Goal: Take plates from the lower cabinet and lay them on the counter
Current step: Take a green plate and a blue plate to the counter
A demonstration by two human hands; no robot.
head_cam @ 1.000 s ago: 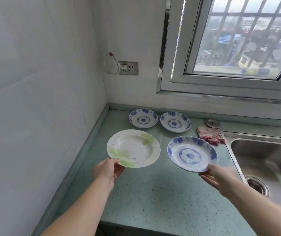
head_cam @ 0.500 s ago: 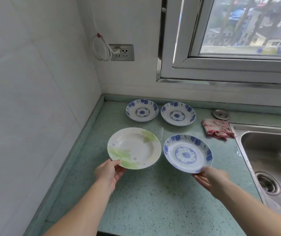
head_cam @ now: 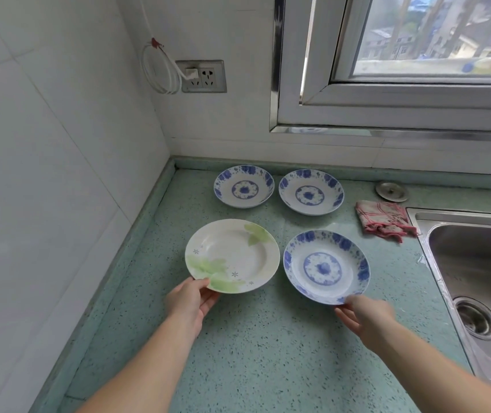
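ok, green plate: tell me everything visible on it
The green plate is round, white, glossy like ceramic, with a wide rim, shallow well, pale green leaf prints and small star flowers. Right side up, empty, on or just above the counter, left of the near blue plate, apart. The left hand pinches its near rim, thumb on top.

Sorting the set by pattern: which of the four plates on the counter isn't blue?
The front-left plate with green leaves, its near rim held by the left hand; the front-right plate and both back plates are blue-patterned.
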